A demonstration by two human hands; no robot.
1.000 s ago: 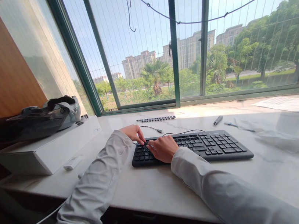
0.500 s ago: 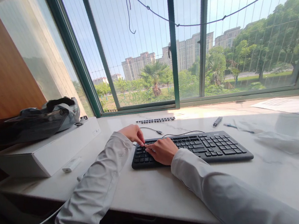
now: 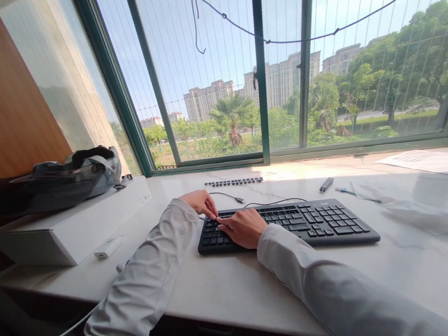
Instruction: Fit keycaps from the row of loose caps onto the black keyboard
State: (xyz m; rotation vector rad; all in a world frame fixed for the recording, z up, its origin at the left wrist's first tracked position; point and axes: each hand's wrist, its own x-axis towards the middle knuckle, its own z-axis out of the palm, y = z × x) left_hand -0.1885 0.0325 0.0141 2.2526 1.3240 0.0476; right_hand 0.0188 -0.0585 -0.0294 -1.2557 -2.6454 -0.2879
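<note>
A black keyboard (image 3: pixel 342 221) lies on the white marble-patterned surface, its upper key row looking partly bare. My left hand (image 3: pixel 199 202) reaches over the keyboard's upper left part, fingers pinched together and pointing down. My right hand (image 3: pixel 244 228) rests across the left keys, its fingertips meeting those of my left hand. Whatever sits between the fingertips is too small to make out. Behind the keyboard, several loose black keycaps (image 3: pixel 233 181) are lined up in a row. A cable with a USB plug (image 3: pixel 238 200) lies between them and the keyboard.
At the left, a white box (image 3: pixel 62 235) carries a dark headset-like device (image 3: pixel 83 174), with a small white object (image 3: pixel 109 247) beside it. To the right are a small grey tool (image 3: pixel 326 184), a thin blue-tipped tool (image 3: pixel 346 191), a clear plastic bag (image 3: pixel 431 219) and paper (image 3: pixel 431 161).
Both hands stay at nearly the same spot on the keyboard, with only slight finger movement. The camera view has shifted a little.
</note>
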